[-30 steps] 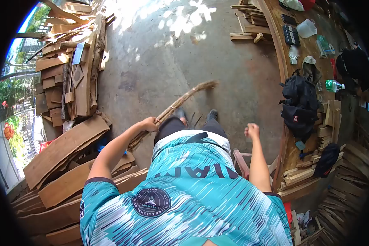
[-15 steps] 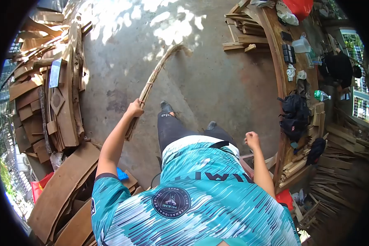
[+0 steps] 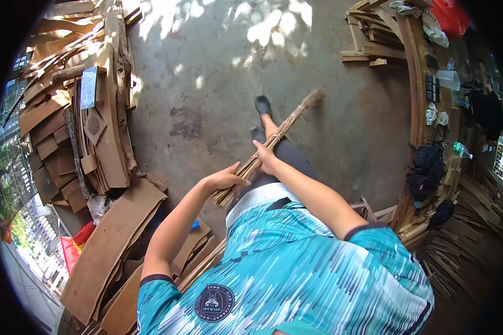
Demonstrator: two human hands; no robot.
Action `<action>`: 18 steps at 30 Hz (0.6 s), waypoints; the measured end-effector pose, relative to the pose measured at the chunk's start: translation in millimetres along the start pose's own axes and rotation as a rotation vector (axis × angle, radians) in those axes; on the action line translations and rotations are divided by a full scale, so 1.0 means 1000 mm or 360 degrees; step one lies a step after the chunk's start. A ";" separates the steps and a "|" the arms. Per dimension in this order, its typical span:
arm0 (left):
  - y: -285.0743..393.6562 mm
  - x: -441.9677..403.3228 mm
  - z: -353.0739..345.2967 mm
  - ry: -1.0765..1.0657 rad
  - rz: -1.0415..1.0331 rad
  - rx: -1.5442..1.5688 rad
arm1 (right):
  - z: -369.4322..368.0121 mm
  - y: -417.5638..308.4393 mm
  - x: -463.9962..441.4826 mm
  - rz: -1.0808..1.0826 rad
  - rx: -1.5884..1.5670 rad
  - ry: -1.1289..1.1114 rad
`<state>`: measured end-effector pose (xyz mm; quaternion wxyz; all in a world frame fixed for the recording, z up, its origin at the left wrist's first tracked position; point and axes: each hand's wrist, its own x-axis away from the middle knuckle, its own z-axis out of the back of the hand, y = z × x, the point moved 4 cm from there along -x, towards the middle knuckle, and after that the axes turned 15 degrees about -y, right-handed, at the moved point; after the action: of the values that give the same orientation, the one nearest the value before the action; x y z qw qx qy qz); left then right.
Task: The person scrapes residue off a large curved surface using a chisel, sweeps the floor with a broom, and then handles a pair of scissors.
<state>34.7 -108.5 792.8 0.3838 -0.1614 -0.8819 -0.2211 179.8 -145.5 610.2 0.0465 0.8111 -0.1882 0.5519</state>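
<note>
A straw broom [image 3: 282, 129] lies slantwise across the front of the person's body, its frayed end pointing ahead and to the right, its cut stalks nearest the waist. The right hand [image 3: 267, 159] is midway along the broom, fingers wrapped around the bundle. The left hand [image 3: 227, 177] is at the broom's near end, finger and thumb parted on the stalks (how tightly they press, I cannot tell). Ahead of the broom, the concrete floor [image 3: 218, 84] spreads wide, with sunlit patches at its far side; this is the broadest room for a swing, and the frayed end reaches out over it. Left of the broom, well apart from it, the floor stops at the rough edge of a wood stack [image 3: 109, 151]; large curved boards [image 3: 114, 245] come nearer, close to the left elbow. Right of the broom, across another stretch of floor, runs the long edge of a counter [image 3: 416, 95], with a black backpack [image 3: 425, 170] on it. Just left of the broom's shaft stands a dark shoe [image 3: 262, 105].
</note>
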 end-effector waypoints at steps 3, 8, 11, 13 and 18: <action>-0.001 0.002 0.037 0.0063 -0.0137 -0.0034 | -0.032 0.007 -0.066 0.0203 0.0173 0.0476; 0.020 0.050 0.079 0.0565 -0.0194 -0.0178 | -0.140 -0.037 -0.101 0.0082 0.0619 0.0213; 0.059 0.087 0.118 0.0884 0.0109 -0.0752 | -0.187 -0.072 -0.160 0.0301 0.0580 0.0057; 0.086 0.101 0.145 0.0952 0.0143 -0.1153 | -0.215 -0.119 -0.153 0.0398 0.0233 -0.0101; 0.144 0.148 0.164 0.0853 0.0175 -0.1119 | -0.262 -0.189 -0.118 0.0502 0.0151 -0.0193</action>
<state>-96.3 115.2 842.5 0.5318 -0.2657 -0.6127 -0.5207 -20.8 133.7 628.5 -0.0904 0.8046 -0.2894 0.5105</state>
